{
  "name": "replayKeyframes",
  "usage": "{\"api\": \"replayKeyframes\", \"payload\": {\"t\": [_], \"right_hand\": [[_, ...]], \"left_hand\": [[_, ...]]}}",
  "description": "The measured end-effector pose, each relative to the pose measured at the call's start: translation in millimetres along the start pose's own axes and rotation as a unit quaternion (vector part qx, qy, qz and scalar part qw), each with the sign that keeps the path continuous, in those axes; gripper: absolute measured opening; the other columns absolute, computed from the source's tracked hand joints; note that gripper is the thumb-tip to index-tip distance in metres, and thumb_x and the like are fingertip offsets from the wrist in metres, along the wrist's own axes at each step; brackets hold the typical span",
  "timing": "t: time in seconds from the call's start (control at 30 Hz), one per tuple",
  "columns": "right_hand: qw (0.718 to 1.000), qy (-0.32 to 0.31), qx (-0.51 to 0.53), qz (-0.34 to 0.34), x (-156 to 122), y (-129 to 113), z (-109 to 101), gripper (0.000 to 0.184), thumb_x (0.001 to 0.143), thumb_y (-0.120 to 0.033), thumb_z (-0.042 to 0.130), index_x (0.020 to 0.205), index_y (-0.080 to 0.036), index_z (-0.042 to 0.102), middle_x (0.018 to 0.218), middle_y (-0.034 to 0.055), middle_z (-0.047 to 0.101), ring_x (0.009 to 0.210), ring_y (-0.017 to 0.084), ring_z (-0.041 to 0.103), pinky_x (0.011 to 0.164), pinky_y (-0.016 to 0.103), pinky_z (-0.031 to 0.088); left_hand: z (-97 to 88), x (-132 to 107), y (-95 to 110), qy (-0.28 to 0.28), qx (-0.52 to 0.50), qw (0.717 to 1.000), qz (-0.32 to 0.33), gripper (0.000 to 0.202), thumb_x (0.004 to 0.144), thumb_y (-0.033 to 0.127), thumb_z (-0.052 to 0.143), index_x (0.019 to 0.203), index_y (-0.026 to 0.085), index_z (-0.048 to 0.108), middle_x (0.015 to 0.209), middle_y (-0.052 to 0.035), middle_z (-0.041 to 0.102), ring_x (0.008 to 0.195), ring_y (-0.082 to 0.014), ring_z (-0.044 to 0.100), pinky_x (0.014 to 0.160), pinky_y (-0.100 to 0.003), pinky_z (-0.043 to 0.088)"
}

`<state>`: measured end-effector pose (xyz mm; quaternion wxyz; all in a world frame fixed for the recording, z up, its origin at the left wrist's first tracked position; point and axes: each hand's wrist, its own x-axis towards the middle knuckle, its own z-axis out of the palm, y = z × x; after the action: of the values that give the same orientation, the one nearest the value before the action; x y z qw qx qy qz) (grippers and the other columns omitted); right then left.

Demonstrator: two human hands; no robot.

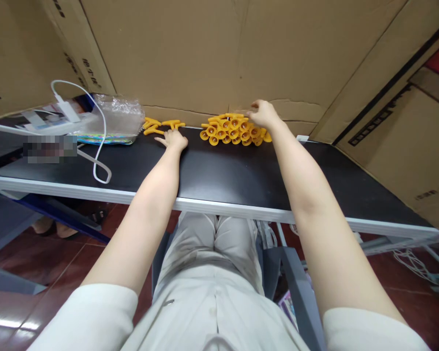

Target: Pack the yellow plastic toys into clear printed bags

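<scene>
- Where the right hand [265, 116] is placed, a stack of yellow pieces [234, 132] is met, heaped at the back of the table [219, 170] with round hollow ends turned to the front.
- At the stack's top right corner the right hand's fingers are curled; whether a piece is gripped cannot be made out.
- To the left, loose yellow pieces [152, 122] are scattered; the rightmost are partly covered by the left hand [175, 140], its thumb spread; no firm grasp can be confirmed.
- By their look, the pieces may be judged light, stiff plastic, rather smooth, hardly fragile; they are probably best held around the narrow part, as the stack could slide if pushed.
- Inside the hollow ends, small glints are seen.
- Farther left, a clear plastic bag [119, 117] is laid; whether the coloured packets [109, 139] at its lower edge are contained or only covered is unclear.
- Behind everything, cardboard [241, 58] is stood.
</scene>
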<state>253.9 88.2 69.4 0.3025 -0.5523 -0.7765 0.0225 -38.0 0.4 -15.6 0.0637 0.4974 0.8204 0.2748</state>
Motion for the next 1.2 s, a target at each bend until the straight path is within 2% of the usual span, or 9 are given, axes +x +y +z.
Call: {"api": "replayKeyframes", "payload": {"t": [0.23,0.4,0.53,0.6,0.73,0.8,0.87,1.0,1.2], "right_hand": [[0.983,0.007,-0.096,0.154,-21.4,56.6,-22.1,0.049,0.101,-0.017,0.053,0.149,-0.014,0.064,0.156,0.0208,0.062,0.146,0.035,0.059,0.118,0.054,0.048],[0.974,-0.011,-0.082,0.211,-45.0,80.1,-10.4,0.058,0.093,-0.01,0.064,0.149,-0.024,0.064,0.159,0.015,0.06,0.15,0.034,0.056,0.124,0.058,0.043],[0.987,-0.006,-0.022,0.161,-53.4,85.1,1.7,0.037,0.085,0.002,0.069,0.114,-0.021,0.07,0.157,0.0177,0.06,0.156,0.034,0.044,0.128,0.069,0.025],[0.989,0.013,-0.003,0.149,-54.7,82.8,4.9,0.027,0.084,0.004,0.07,0.089,-0.02,0.06,0.14,0.0202,0.068,0.151,0.032,0.046,0.127,0.066,0.024],[0.985,0.053,-0.05,0.154,-56.4,70.3,4.0,0.04,0.093,-0.002,0.067,0.072,-0.024,0.041,0.1,0.0143,0.072,0.13,0.025,0.06,0.128,0.06,0.023],[0.98,0.038,-0.103,0.164,-57.9,62.5,0.8,0.025,0.099,-0.005,0.061,0.08,-0.02,0.054,0.105,0.0174,0.074,0.128,0.026,0.064,0.129,0.059,0.023],[0.971,0.007,-0.156,0.182,-59.7,55.7,-3.5,0.011,0.101,-0.008,0.056,0.103,-0.012,0.066,0.124,0.0239,0.074,0.132,0.03,0.065,0.128,0.058,0.027],[0.951,-0.045,-0.211,0.221,-63.5,47.8,-11.9,0.038,0.102,-0.017,0.054,0.135,-0.004,0.066,0.144,0.0282,0.067,0.142,0.037,0.061,0.125,0.059,0.032],[0.951,-0.045,-0.193,0.237,-72.7,43.7,-13.3,0.049,0.1,-0.022,0.057,0.146,-0.004,0.061,0.149,0.0298,0.064,0.144,0.038,0.06,0.125,0.061,0.034]], "left_hand": [[4.7,4.6,-0.4,0.024,-0.004,1.0,0.012,0.06,0.089,0.015,0.053,0.147,0.024,0.062,0.16,-0.018,0.059,0.159,-0.0356,0.04,0.133,-0.072,0.013],[6.3,7.7,0.7,0.032,0.006,0.999,0.022,0.054,0.086,0.012,0.054,0.135,0.026,0.071,0.151,-0.0161,0.067,0.156,-0.0351,0.046,0.132,-0.072,0.016],[2.6,6.0,2.6,0.067,-0.013,0.997,0.033,0.048,0.087,0.012,0.055,0.13,0.022,0.072,0.14,-0.0181,0.072,0.145,-0.0375,0.056,0.13,-0.072,0.022],[-1.3,2.6,5.8,0.101,-0.033,0.993,0.051,0.049,0.089,0.012,0.053,0.133,0.024,0.07,0.14,-0.0171,0.072,0.142,-0.0378,0.059,0.127,-0.072,0.026],[-10.8,-6.2,16.8,0.144,-0.043,0.984,0.093,0.044,0.096,0.018,0.051,0.137,0.027,0.064,0.141,-0.0153,0.07,0.143,-0.0382,0.057,0.124,-0.067,0.032],[-15.0,-9.7,22.5,0.146,-0.043,0.982,0.11,0.04,0.099,0.022,0.051,0.137,0.027,0.063,0.142,-0.0153,0.069,0.143,-0.0383,0.057,0.124,-0.065,0.032],[-17.6,-11.5,26.7,0.145,-0.052,0.98,0.125,0.036,0.102,0.024,0.05,0.135,0.026,0.064,0.143,-0.0157,0.068,0.142,-0.038,0.057,0.124,-0.062,0.032],[-17.2,-9.3,30.3,0.156,-0.086,0.973,0.146,0.03,0.105,0.023,0.044,0.125,0.024,0.067,0.139,-0.0157,0.07,0.137,-0.0353,0.062,0.122,-0.057,0.035],[-12.9,-3.4,32.5,0.118,-0.096,0.977,0.15,0.025,0.105,0.032,0.051,0.117,0.023,0.07,0.125,-0.0131,0.077,0.128,-0.0334,0.068,0.118,-0.046,0.043]]}}
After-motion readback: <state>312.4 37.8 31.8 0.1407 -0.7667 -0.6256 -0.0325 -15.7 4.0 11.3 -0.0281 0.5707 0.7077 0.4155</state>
